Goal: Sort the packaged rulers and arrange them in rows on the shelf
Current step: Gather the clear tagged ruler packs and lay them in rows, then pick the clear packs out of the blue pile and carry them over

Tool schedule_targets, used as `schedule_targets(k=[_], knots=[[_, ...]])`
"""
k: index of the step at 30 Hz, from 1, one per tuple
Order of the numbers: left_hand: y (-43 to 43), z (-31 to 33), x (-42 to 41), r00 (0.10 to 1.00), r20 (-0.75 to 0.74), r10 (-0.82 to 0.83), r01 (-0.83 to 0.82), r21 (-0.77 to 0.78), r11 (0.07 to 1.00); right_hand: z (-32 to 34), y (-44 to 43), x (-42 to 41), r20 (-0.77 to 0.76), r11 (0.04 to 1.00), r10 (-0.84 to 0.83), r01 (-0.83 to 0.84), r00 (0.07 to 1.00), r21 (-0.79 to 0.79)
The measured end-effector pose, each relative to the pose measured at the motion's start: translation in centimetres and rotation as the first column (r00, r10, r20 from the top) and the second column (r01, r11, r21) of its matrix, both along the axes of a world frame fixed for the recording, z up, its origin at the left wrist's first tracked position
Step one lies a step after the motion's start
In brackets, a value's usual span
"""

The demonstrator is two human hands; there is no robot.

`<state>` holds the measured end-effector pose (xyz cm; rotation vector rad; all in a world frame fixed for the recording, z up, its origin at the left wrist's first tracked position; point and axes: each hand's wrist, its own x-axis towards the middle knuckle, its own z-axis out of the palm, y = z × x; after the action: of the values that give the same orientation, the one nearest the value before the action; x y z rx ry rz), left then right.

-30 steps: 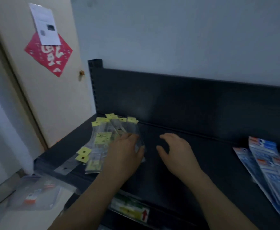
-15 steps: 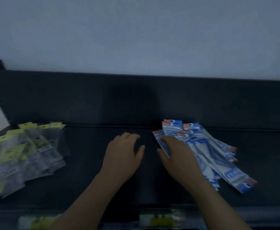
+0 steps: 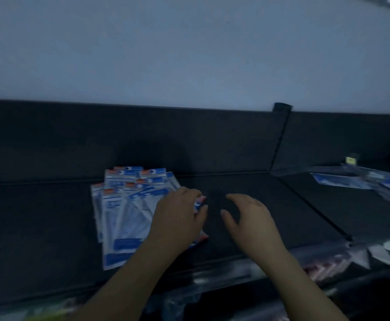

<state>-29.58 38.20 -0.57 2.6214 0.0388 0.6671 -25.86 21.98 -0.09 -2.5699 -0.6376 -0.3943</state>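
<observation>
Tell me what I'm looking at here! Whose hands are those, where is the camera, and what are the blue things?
No machine here: these are a person's two bare hands. The camera sits on the person's head and looks forward and down, so you see what they see.

The dark flat surface is a black metal shelf with a grey wall behind it. On it lies a messy pile of blue-and-white plastic ruler packets, overlapping each other. The left hand rests flat on top of that pile, pressing on it rather than lifting anything. The right hand hovers beside it over bare shelf, fingers curled, holding nothing.

Far right, past a divider, more blue-and-clear packets lie scattered, too blurry to read.
</observation>
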Motion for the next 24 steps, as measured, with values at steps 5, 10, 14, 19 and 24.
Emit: schedule_targets(k=[5,10,14,19,24], knots=[[-7.7,0.3,3.8,0.991,-0.043,-0.128,0.130,0.041,0.991,0.0,-8.2,1.7,-0.011,0.990,-0.138,0.138,0.990,-0.016],[-14.1,1.3,8.3,0.962,-0.044,-0.269,0.271,0.049,0.961,0.3,-15.4,3.7,-0.035,0.962,-0.272,0.273,0.962,0.003],[-18.4,1.7,12.7,0.930,-0.055,-0.363,0.365,0.046,0.930,0.1,-19.6,6.0,-0.060,0.932,-0.359,0.361,0.931,0.025],[-21.6,1.6,19.8,0.918,-0.101,-0.384,0.390,0.041,0.920,0.0,-23.1,11.1,-0.067,0.912,-0.410,0.411,0.910,-0.002],[-23.1,0.6,27.1,0.907,-0.208,-0.367,0.370,-0.026,0.929,0.2,-25.4,17.0,-0.118,0.893,-0.450,0.450,0.885,-0.027]])
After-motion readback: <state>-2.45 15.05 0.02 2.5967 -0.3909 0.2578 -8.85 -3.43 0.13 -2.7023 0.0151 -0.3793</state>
